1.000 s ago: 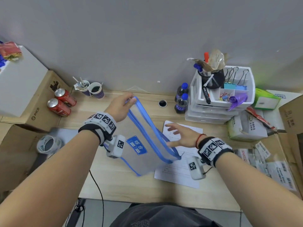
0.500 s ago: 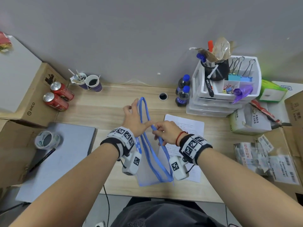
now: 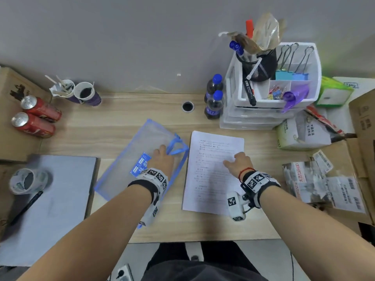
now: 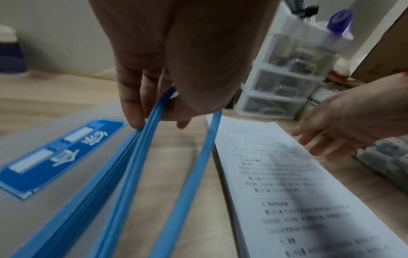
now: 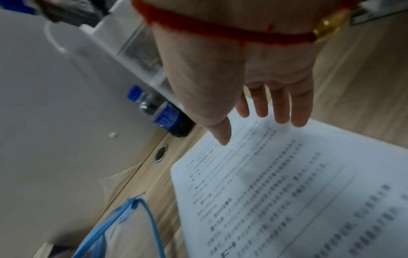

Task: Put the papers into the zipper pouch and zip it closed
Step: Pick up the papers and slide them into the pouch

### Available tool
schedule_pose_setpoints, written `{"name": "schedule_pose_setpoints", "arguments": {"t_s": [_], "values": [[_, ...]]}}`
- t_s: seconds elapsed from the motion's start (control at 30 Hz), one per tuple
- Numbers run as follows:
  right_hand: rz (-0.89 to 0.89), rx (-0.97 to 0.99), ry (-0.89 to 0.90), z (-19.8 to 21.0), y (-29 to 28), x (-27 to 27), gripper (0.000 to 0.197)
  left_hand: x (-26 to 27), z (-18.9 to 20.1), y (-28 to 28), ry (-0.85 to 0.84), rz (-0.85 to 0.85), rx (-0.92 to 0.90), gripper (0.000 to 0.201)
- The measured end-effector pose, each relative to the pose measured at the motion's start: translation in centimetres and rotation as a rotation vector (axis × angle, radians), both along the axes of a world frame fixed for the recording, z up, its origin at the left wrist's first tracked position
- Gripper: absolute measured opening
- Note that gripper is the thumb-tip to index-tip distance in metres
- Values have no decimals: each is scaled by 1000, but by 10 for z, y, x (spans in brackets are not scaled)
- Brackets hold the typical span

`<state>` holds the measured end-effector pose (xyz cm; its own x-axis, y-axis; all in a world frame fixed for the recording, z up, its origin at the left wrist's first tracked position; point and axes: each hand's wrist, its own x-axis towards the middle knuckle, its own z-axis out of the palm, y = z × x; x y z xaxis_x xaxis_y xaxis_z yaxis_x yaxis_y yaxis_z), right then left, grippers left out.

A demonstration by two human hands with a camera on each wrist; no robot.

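The translucent zipper pouch (image 3: 140, 151) with blue edging and a blue label lies flat on the wooden desk, just left of the papers. My left hand (image 3: 165, 152) grips its upper blue zipper edge (image 4: 143, 148) and lifts it, so the mouth gapes toward the papers. The white printed papers (image 3: 213, 171) lie flat to the right of the pouch. My right hand (image 3: 233, 160) hovers over or rests on their upper part with straight, spread fingers (image 5: 280, 111) and holds nothing. The right wrist view shows the pouch's corner (image 5: 123, 223) beside the papers (image 5: 287, 192).
A white drawer organiser (image 3: 263, 114) and two dark bottles (image 3: 215, 102) stand behind the papers. Packages and cardboard (image 3: 304, 136) crowd the right. Cans (image 3: 36, 120), paper cups (image 3: 85, 94), a grey pad (image 3: 52, 199) and a tape roll (image 3: 26, 180) sit left.
The pouch, held up in the air by both hands before, now lies on the desk. My right hand has let go of it and moved right over the papers.
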<state>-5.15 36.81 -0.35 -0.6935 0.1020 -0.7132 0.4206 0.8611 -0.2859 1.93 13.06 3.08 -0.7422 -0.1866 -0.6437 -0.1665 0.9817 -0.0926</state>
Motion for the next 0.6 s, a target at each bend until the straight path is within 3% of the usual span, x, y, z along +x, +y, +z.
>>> {"name": "schedule_pose_setpoints", "arguments": {"t_s": [0.13,0.27,0.4,0.47,0.6], "values": [[-94,72,-103,-20,20,1,80,-3,-32,17,-58,63,-17,34],[-134,68,-68,-32,24,4,78,-8,-47,36,-56,125,-45,29],[-161,66,-54,-37,25,2,75,-12,-48,52,-135,247,124,10],[-169,67,-45,-40,27,-1,74,-14,-57,56,-156,342,180,22],[-194,7,-60,-44,33,-3,72,-18,-63,72,-163,584,277,74]]}}
